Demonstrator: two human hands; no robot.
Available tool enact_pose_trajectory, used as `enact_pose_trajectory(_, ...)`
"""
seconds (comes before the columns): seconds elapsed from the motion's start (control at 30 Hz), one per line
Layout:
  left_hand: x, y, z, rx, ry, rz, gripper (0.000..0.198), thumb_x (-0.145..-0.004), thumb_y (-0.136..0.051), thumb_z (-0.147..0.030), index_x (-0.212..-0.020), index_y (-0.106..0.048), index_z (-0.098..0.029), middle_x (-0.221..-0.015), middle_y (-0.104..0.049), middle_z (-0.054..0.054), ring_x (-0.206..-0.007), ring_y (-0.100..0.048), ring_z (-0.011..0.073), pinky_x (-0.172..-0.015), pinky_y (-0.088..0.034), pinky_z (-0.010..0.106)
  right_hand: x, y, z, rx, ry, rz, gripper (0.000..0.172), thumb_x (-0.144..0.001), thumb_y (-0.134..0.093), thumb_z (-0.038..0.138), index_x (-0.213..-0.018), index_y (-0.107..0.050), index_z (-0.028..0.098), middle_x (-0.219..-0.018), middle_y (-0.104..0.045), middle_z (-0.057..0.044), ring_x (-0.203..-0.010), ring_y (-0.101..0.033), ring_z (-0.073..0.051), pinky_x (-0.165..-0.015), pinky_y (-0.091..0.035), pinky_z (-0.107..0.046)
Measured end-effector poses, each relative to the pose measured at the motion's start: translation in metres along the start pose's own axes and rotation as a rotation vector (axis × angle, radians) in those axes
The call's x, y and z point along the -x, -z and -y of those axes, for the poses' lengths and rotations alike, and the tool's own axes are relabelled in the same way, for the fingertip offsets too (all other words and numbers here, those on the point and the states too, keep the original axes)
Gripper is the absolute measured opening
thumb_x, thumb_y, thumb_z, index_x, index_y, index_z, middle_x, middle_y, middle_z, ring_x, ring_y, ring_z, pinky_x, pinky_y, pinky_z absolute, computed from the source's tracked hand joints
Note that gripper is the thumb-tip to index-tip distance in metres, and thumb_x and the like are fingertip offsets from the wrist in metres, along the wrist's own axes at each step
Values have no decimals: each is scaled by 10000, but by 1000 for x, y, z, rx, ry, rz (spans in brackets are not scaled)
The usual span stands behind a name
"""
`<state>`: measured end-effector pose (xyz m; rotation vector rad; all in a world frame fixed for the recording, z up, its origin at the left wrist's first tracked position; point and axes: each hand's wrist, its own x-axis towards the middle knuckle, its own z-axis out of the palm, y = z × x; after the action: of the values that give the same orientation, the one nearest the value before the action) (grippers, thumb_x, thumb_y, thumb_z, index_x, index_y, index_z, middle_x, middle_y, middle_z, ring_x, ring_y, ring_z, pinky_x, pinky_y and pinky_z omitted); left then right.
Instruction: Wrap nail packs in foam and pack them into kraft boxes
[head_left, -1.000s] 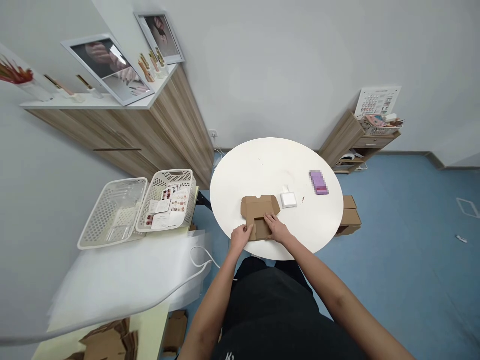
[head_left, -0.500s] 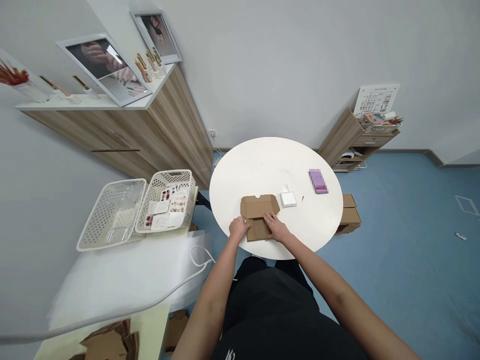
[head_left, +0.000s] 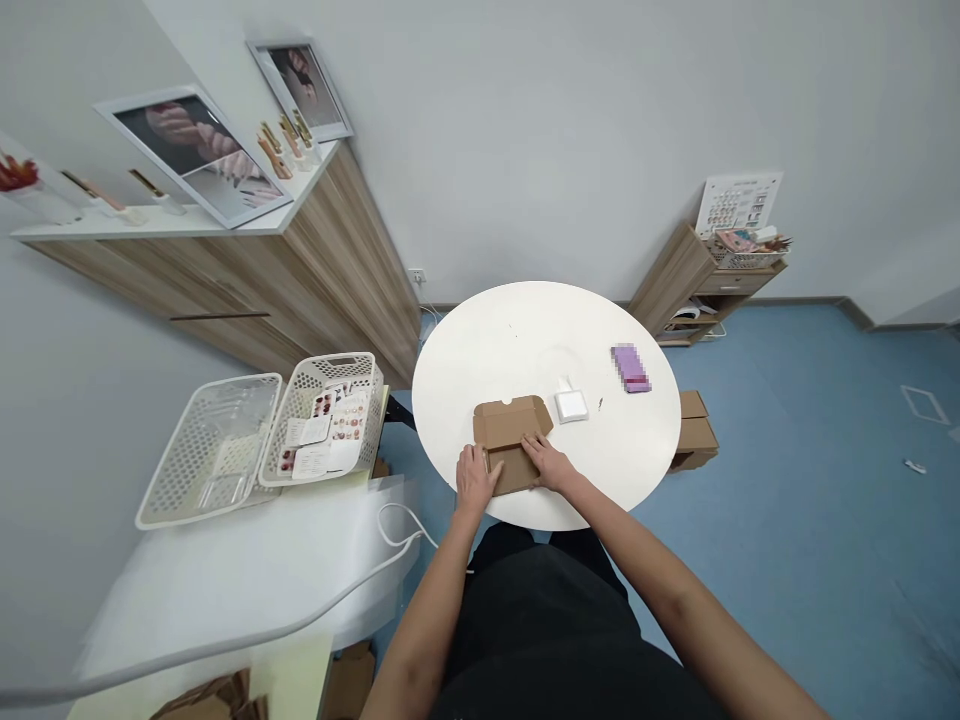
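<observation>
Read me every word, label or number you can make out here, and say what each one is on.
No text here can be read.
The printed cards in the basket: too small to read.
The chart on the wall: too small to read.
The purple packet: blurred, unreadable.
The cardboard box: no print visible.

1 cardbd box, 2 wht baskets

readable text: none | wall chart: printed lines too small to read | leaflets in white basket: print too small | purple packet: pixelated | cardboard box: no legible marking
</observation>
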<state>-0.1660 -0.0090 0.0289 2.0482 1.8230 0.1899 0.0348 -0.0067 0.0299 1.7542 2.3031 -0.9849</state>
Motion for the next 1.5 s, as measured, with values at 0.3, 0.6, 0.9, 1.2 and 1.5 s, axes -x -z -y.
enact_pose_trajectory(0.3, -5, -18, 7, -36, -226, 167, 1023, -718, -757, -459, -1525, -178, -214, -1582, -258, 158, -1479, -160, 352, -1167, -222, 542, -12, 11, -14, -50, 124, -79, 1000, -684, -796, 425, -1513, -295, 177, -1568, -305, -149, -1468, -165, -358, -1158, -251, -542)
enact_pose_trajectory(0.6, -16, -27, 11, 31, -181, 184, 1087, -685, -784, -452, -1532, -149, -205, -1601, -225, 146, -1489, -119, 345, -1177, -237, 510, -42, 50, -87, -343, -597, -661, 575, -877, -460, 344, -1378, -412, 65, -1363, -493, -214, -1333, -368, -343, -1121, -256, -495)
enact_pose_trajectory(0.9, -18, -30, 11, 88, -157, 163, 1084, -691, -784, -437, -1536, -143, -214, -1598, -218, 166, -1486, -112, 365, -1168, -174, 569, -67, 58, -105, -399, -779, -440, 615, -675, -740, 384, -1195, -542, 122, -1283, -542, -208, -1222, -494, -349, -951, -422, -405)
enact_pose_trajectory(1.2, -27, -34, 16, 229, -196, 169, 1151, -637, -821, -426, -1537, -139, -203, -1603, -193, 177, -1490, -56, 373, -1162, -195, 568, -46, 76, -67, -1142, -402, -913, 426, -802, -585, 494, -1107, -550, 199, -1137, -664, -79, -1025, -603, -216, -842, -483, -306)
enact_pose_trajectory(1.5, -31, -40, 20, 307, -234, 175, 1259, -626, -813, -383, -1544, 37, -237, -1629, -94, 141, -1487, -84, 375, -1163, -252, 534, -48, 42, -18, -277, 25, -3, 319, -669, -755, 231, -986, -730, 249, -976, -724, -41, -969, -626, -271, -811, -468, -343)
